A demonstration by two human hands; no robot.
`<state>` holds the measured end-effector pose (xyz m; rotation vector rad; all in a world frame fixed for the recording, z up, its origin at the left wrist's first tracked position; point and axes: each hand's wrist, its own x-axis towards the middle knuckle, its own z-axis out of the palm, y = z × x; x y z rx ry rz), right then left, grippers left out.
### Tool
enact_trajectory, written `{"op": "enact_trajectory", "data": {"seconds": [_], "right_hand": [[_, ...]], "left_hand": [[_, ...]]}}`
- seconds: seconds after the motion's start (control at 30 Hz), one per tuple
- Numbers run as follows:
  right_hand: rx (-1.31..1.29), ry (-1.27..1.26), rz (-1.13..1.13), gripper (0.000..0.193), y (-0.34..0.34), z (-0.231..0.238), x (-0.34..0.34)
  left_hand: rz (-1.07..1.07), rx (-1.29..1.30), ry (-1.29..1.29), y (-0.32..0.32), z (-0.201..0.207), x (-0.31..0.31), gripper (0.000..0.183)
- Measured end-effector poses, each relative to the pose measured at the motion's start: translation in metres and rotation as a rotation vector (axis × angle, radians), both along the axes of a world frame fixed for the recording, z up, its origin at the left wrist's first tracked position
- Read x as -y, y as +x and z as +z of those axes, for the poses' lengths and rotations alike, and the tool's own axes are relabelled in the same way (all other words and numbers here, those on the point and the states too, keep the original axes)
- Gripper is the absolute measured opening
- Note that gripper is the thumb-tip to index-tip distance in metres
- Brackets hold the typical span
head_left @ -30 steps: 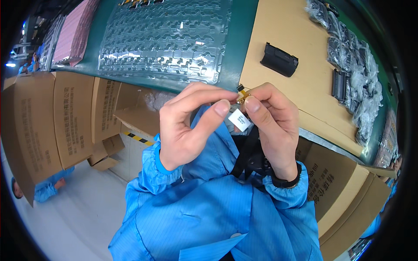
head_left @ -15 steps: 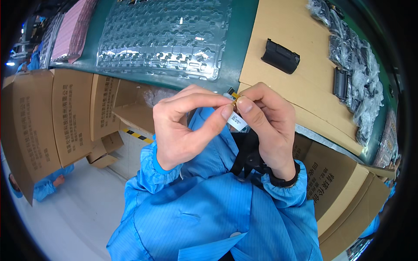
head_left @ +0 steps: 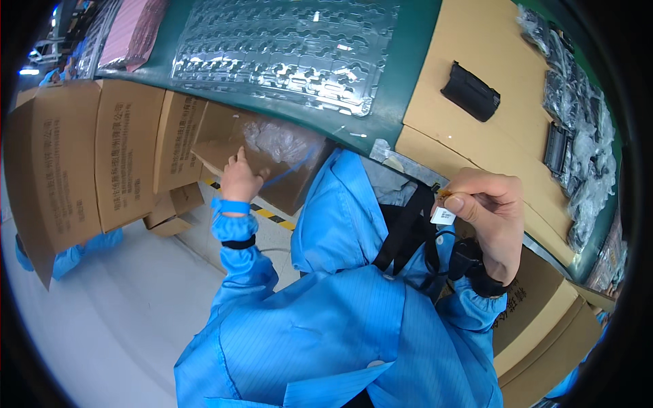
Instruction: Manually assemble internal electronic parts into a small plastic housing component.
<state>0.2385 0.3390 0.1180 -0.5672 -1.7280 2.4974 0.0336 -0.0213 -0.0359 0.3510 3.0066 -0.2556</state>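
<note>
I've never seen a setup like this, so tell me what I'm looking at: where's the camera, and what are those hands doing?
There's no robot here, just a person in blue sleeves. The camera sits on their head and looks down; its wide lens bends straight edges.

The right hand pinches a small part, white with a gold-coloured bit. The left hand seems empty, fingers spread, near an open box showing crumpled plastic.

On the green table lie a clear tray and a cardboard sheet. The sheet carries a black shell, with plastic-wrapped pieces along the right.
</note>
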Motion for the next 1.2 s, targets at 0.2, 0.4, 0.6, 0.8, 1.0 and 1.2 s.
{"op": "enact_trajectory", "data": {"seconds": [0.2,0.4,0.6,0.8,1.0,1.2], "right_hand": [[-0.028,0.215,-0.003,0.011,0.012,-0.007,-0.017],[-0.109,0.086,-0.338,0.009,0.022,-0.011,-0.017],[-0.088,0.03,-0.283,0.016,0.033,-0.017,-0.017],[-0.089,-0.023,-0.263,0.015,0.033,-0.026,-0.013],[-0.058,-0.031,-0.251,0.014,0.025,-0.016,-0.002],[-0.114,-0.128,-0.181,0.014,0.0,0.008,0.011]], "left_hand": [[-0.176,0.229,0.853,0.03,0.13,-0.104,0.022],[-0.572,0.184,1.071,0.041,0.152,-0.234,0.032],[-1.08,-0.071,0.976,0.031,0.142,-0.298,0.036],[-1.002,0.037,0.754,0.043,0.14,-0.302,0.026],[-0.86,0.402,0.895,0.034,0.15,-0.285,0.028],[-0.236,0.972,1.667,0.048,0.155,-0.242,0.028]]}}
